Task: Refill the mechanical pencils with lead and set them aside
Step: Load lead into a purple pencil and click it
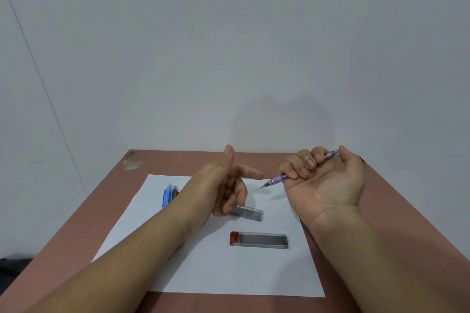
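Observation:
My right hand is palm up above the paper and grips a purple mechanical pencil; its thumb rests on the pencil's rear end and a thin lead sticks out of the tip, pointing left. My left hand hovers to the left of that tip, thumb up and index finger extended toward it, holding nothing. Two clear lead cases lie on the white sheet: one partly under my left hand, and one with a red cap nearer me. A blue pencil and a dark pencil lie at the sheet's left.
The white sheet lies on a reddish-brown table pushed against a plain pale wall. The table's far left corner has chipped paint. Something dark shows at the lower left beyond the table edge.

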The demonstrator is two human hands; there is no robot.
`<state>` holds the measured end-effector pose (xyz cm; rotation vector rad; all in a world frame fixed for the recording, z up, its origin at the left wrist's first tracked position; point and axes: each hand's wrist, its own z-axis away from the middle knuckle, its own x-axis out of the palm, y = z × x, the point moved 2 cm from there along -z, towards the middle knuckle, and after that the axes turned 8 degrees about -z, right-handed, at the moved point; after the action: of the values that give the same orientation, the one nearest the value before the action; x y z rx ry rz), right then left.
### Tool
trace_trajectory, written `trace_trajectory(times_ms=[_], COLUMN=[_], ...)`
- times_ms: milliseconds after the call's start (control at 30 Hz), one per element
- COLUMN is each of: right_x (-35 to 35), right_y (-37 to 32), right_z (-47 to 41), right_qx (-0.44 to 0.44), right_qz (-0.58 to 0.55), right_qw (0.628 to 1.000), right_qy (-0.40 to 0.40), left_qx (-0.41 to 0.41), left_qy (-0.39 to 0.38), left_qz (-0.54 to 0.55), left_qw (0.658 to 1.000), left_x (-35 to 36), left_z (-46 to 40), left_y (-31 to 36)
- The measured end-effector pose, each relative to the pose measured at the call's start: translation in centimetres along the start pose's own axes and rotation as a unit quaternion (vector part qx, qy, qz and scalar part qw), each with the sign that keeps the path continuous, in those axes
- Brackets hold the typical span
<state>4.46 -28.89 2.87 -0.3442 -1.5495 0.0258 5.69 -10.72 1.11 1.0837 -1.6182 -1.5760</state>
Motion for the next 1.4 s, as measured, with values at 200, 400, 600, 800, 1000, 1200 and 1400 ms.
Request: trace_trajectory(times_ms=[200,400,600,800,1000,1200,1400], right_x=[-0.1,-0.3,-0.3,-0.1,-0.1,0.0,0.1], right_y=[-0.2,-0.4,-0.4,-0.3,-0.3,0.0,0.3], right_z=[-0.1,-0.2,-0.2,-0.1,0.1,0.3,0.5], right_qx=[-0.012,-0.017,-0.013,-0.003,0.001,0.009,0.014], right_qz=[0.003,0.004,-0.004,-0.018,-0.021,-0.018,-0.016], right_qw=[1.000,1.000,1.000,1.000,1.000,1.000,1.000], right_qy=[-0.014,-0.011,-0.007,-0.008,-0.007,-0.013,-0.010], left_qx=[0.032,0.050,0.088,0.091,0.104,0.107,0.111], left_qy=[0.029,0.078,0.090,0.088,0.090,0.098,0.100], left_qz=[-0.048,-0.050,-0.108,-0.190,-0.196,-0.212,-0.206], left_qw=[0.998,0.994,0.986,0.974,0.971,0.966,0.967], left_x=[-0.1,-0.5,-1.0,-1.1,-0.8,-0.8,-0.7], left_z=[0.4,0.4,0.4,0.3,0.2,0.1,0.1], left_y=[0.2,0.3,0.2,0.0,-0.3,-0.4,-0.3])
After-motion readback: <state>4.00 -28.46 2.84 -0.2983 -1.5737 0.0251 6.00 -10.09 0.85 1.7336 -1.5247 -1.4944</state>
